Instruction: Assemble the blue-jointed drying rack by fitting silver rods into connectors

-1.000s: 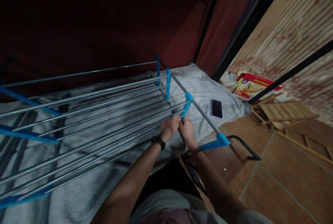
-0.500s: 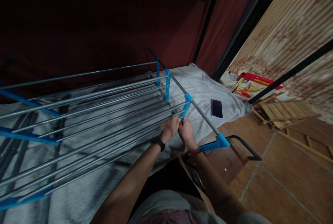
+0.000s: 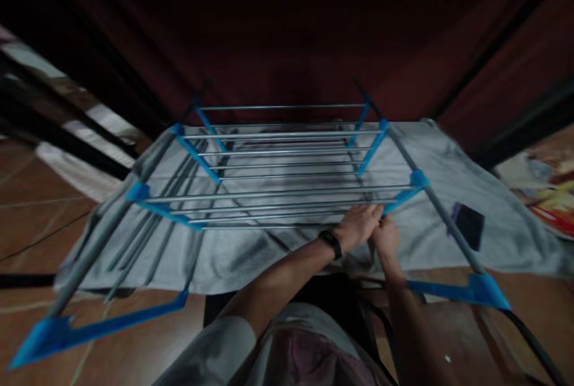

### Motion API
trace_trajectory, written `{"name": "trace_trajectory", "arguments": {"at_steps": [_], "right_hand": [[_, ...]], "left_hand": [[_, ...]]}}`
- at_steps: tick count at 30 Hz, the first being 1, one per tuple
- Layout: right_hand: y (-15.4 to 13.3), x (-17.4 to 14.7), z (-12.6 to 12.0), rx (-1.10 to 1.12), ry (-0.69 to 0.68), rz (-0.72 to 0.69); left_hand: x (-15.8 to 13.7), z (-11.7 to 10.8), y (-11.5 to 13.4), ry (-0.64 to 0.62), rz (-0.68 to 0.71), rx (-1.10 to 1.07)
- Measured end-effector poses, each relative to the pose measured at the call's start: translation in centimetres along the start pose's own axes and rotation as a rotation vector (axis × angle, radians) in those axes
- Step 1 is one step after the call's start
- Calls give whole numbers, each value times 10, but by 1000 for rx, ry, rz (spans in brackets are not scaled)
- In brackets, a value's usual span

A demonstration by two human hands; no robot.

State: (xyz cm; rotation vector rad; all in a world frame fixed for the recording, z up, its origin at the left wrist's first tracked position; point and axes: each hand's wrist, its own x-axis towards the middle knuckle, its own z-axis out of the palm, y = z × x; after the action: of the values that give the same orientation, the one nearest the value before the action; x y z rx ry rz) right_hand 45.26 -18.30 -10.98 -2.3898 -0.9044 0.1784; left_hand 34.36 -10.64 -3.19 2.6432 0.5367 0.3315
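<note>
Near: my torso in a light shirt, both forearms reaching forward. A black watch (image 3: pixel 330 241) sits on the left wrist.

Left hand (image 3: pixel 359 226): lies palm down over the nearest rods of the rack (image 3: pixel 287 195), at their right end. Fingers are together and curled over the rods; the blur keeps me from telling whether they grip or only rest.

Right hand (image 3: pixel 386 238): just beside the left, touching or nearly so, under the near-right blue bracket (image 3: pixel 406 192). Fingers are bent toward the rod ends; I cannot tell whether they pinch anything.

Step in hand, as I judge it: work at the near-right rod ends where they meet the bracket, seating or freeing them. The next move would call for a firm hold on one rod with one hand while the other steadies the bracket.

Rack: grey rods running left to right between blue side pieces, standing over a grey cloth (image 3: pixel 251 254). Its blue feet (image 3: pixel 479 290) spread onto the tiled floor (image 3: pixel 40 218), near left and near right.

Right of the rack: a dark phone (image 3: pixel 469 224) lies flat on the cloth, apart from the hands.

Far: dark red curtain (image 3: pixel 287 45); far right, a colourful box (image 3: pixel 556 207), blurred.
</note>
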Motion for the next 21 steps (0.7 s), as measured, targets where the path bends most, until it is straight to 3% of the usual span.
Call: {"name": "trace_trajectory", "arguments": {"at_steps": [3, 5, 7, 9, 12, 14, 17, 21], "right_hand": [[12, 6, 7, 99, -36, -16], [16, 6, 9, 217, -2, -28], [18, 2, 8, 378, 42, -55], [18, -4, 4, 502, 98, -76], [16, -10, -4, 553, 173, -83], [14, -11, -10, 559, 178, -91], [10, -9, -16, 561, 184, -105], [1, -5, -21, 564, 223, -134]], "left_hand": [[-49, 2, -13, 124, 188, 75], [-98, 2, -25, 159, 192, 71], [-154, 0, -40, 244, 8, 9], [-207, -6, -59, 390, -293, -93], [-272, -24, -92, 756, -789, -134], [-301, -38, -116, 1012, -1024, -79], [-321, -59, -148, 1205, -1157, -51], [-316, -78, -177, 1177, -1169, -114]]}}
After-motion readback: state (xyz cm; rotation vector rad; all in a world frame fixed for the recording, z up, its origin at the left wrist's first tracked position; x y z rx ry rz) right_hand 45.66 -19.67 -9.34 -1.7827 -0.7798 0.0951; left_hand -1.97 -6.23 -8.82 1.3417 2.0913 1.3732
